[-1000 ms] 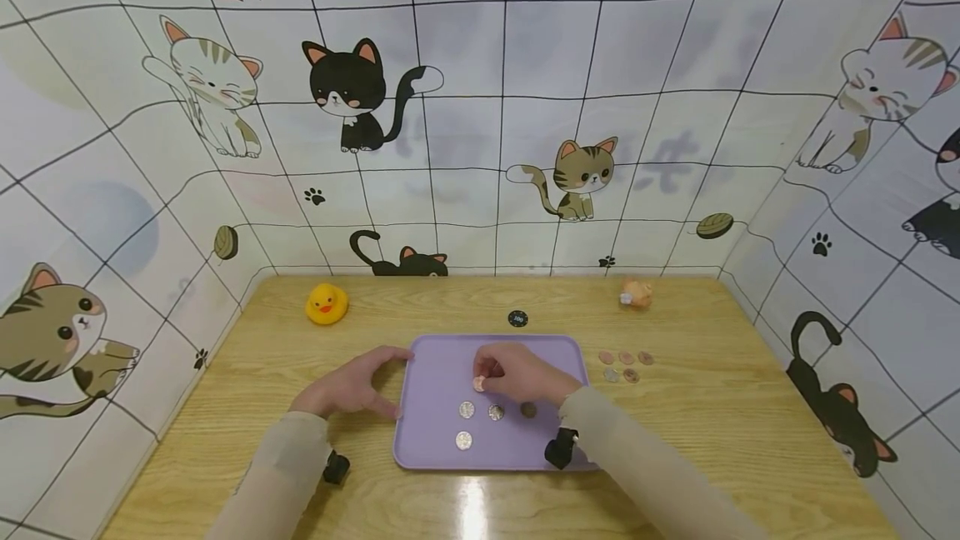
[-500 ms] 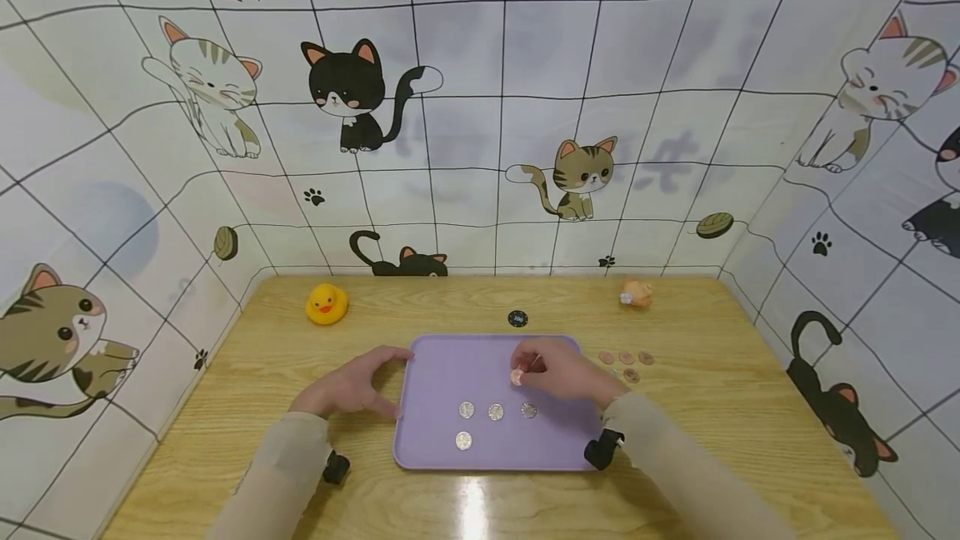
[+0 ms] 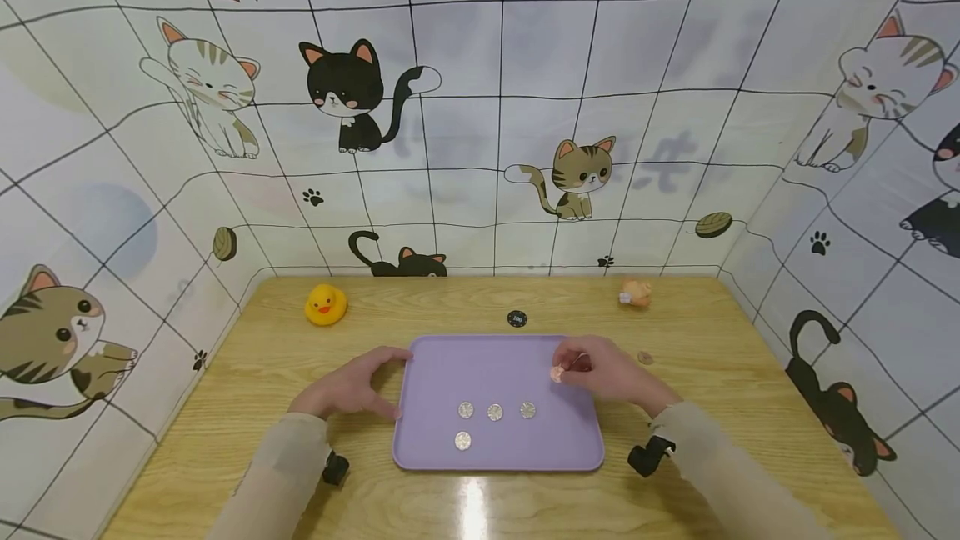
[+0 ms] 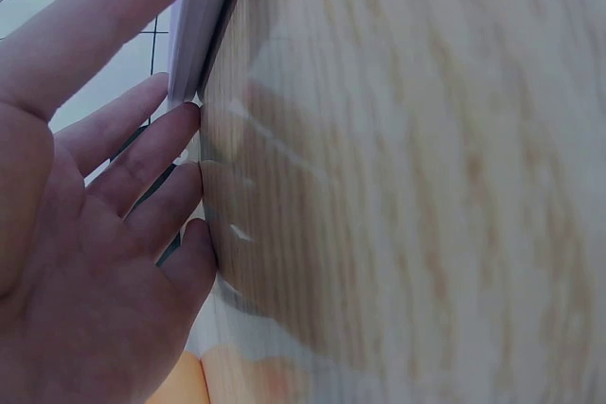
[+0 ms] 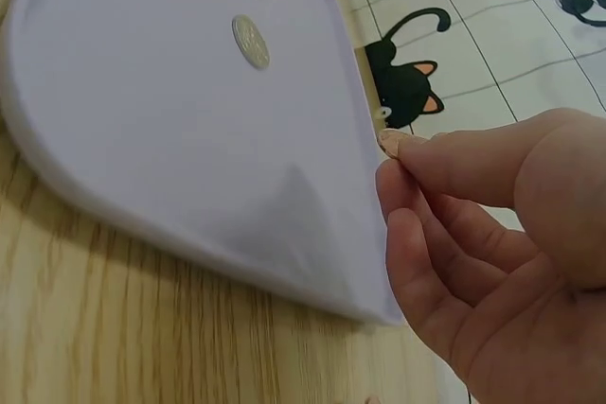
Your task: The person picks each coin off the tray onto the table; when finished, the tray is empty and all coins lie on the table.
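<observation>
Coppery, the small coin (image 3: 557, 374) is pinched in the fingers of the right hand (image 3: 603, 369), over the right part of the tray (image 3: 480, 369). The left hand (image 3: 352, 382), fingers apart, touches the tray's left edge.

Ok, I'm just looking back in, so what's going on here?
A person's right hand pinches a coppery coin above the right part of a purple tray. The left hand is at the tray's left edge. Four silvery coins lie in the tray, and another coppery coin is on the table to its right.
</observation>
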`<state>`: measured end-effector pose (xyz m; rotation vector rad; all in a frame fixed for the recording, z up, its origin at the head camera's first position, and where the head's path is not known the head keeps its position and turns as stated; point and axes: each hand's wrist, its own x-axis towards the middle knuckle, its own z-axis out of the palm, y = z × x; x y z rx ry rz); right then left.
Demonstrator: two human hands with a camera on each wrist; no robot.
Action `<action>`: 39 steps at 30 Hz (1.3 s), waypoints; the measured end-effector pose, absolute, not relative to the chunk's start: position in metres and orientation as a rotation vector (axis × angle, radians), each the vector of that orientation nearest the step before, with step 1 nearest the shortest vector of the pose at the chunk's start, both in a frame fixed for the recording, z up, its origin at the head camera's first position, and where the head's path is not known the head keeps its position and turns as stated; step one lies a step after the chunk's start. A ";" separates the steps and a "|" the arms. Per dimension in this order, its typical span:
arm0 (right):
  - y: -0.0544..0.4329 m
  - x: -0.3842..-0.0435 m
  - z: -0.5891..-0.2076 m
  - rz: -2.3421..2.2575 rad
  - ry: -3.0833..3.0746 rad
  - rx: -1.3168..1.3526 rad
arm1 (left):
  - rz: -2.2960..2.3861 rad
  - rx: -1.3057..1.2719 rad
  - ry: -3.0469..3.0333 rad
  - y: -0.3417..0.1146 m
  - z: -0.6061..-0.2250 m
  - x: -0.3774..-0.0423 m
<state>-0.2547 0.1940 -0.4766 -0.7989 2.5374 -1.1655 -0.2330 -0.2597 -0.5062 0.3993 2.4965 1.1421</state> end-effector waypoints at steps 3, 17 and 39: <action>0.206 -0.253 -0.477 -1.186 2.528 -0.791 | 1.142 0.382 2.495 -0.260 -0.507 -0.233; 0.253 -0.255 -0.482 -1.242 2.558 -0.743 | 1.140 0.409 2.505 -0.259 -0.505 -0.231; 0.314 -0.254 -0.499 -1.128 2.722 -0.506 | 1.121 0.400 2.504 -0.258 -0.501 -0.231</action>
